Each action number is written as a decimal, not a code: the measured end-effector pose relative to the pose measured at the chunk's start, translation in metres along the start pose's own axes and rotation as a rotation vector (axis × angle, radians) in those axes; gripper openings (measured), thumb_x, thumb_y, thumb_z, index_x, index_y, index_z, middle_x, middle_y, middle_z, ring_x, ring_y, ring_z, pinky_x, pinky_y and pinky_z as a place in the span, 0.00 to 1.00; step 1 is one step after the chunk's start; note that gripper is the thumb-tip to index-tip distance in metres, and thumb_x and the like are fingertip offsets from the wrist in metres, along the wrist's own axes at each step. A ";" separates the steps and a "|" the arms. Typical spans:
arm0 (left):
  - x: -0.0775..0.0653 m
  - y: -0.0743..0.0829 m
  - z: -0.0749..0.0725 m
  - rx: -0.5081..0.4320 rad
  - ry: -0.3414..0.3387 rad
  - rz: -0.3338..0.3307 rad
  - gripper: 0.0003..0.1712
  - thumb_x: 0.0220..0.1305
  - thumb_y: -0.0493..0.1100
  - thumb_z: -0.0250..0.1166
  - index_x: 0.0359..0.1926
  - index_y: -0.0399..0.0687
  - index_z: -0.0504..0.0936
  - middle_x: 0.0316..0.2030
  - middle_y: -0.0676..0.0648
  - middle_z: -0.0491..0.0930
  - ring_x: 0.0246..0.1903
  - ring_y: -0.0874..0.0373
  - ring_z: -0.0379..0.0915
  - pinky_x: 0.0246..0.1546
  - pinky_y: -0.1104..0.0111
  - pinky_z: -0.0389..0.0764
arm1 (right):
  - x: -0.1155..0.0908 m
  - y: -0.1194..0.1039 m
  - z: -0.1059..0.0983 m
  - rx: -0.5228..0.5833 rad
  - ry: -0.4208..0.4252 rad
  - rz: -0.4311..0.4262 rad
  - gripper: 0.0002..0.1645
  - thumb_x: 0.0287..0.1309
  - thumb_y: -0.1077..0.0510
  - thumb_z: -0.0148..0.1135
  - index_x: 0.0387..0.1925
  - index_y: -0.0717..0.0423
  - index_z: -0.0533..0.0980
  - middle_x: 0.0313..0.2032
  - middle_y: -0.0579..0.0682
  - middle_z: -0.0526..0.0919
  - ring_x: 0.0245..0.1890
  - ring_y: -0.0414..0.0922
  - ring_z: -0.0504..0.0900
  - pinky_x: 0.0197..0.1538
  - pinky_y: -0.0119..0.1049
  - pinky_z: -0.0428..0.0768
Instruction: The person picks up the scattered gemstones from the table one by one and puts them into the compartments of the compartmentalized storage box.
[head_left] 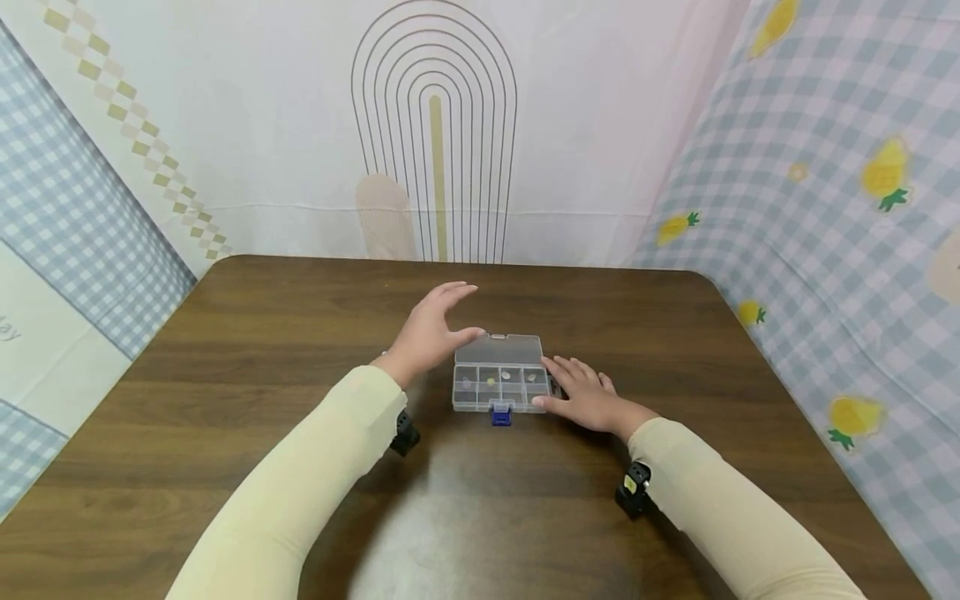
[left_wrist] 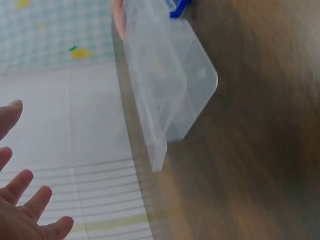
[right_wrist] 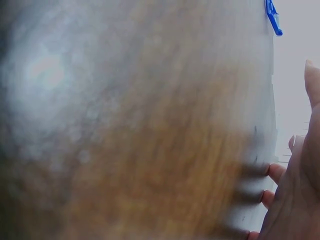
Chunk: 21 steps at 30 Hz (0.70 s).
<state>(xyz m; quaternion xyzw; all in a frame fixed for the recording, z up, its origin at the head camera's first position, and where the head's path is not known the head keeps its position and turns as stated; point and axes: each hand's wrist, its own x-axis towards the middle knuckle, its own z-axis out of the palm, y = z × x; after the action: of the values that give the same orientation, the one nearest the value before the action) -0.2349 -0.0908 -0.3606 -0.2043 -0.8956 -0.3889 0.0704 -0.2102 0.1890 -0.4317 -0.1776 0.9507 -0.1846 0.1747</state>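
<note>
A clear plastic compartment box point(head_left: 501, 402) lies on the table with its lid point(head_left: 498, 349) raised at the back and a blue latch point(head_left: 501, 414) at the front. Several small pieces, one of them yellow point(head_left: 491, 382), sit in its compartments; their kind is too small to tell. My left hand point(head_left: 429, 332) is held above the table at the box's left, fingers spread and apart from each other, holding nothing. Beside the box's right end is my right hand point(head_left: 588, 400), its thumb at the front corner and its extended fingers by the lid's right edge.
The brown wooden table point(head_left: 300, 317) has rounded far corners. A white patterned cloth point(head_left: 285, 125) hangs behind it, and a checked cloth point(head_left: 810, 208) with yellow fruit prints hangs along the right.
</note>
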 end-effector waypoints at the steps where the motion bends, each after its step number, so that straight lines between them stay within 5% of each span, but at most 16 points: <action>1: 0.000 -0.001 -0.003 -0.009 0.001 -0.002 0.37 0.57 0.45 0.72 0.67 0.45 0.69 0.68 0.41 0.64 0.68 0.48 0.58 0.67 0.55 0.60 | -0.001 -0.001 -0.001 0.004 0.001 -0.006 0.54 0.60 0.23 0.43 0.77 0.44 0.42 0.76 0.54 0.43 0.74 0.58 0.36 0.66 0.69 0.39; 13: -0.009 -0.026 -0.044 -0.053 0.002 -0.075 0.35 0.58 0.43 0.71 0.66 0.44 0.71 0.65 0.43 0.69 0.63 0.47 0.65 0.64 0.52 0.64 | -0.001 0.001 0.000 0.000 0.003 -0.014 0.56 0.57 0.19 0.40 0.77 0.43 0.43 0.76 0.54 0.43 0.74 0.58 0.36 0.66 0.69 0.38; 21: -0.019 -0.045 -0.067 -0.100 -0.069 -0.149 0.36 0.58 0.42 0.70 0.67 0.45 0.69 0.62 0.40 0.72 0.62 0.45 0.67 0.59 0.48 0.69 | 0.001 0.003 0.001 0.007 0.009 -0.008 0.54 0.58 0.21 0.43 0.77 0.42 0.43 0.76 0.52 0.43 0.75 0.55 0.36 0.67 0.68 0.38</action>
<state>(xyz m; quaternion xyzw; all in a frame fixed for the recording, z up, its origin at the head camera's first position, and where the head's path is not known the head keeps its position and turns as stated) -0.2388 -0.1730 -0.3496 -0.1537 -0.8896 -0.4302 0.0001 -0.2114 0.1909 -0.4343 -0.1798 0.9501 -0.1894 0.1704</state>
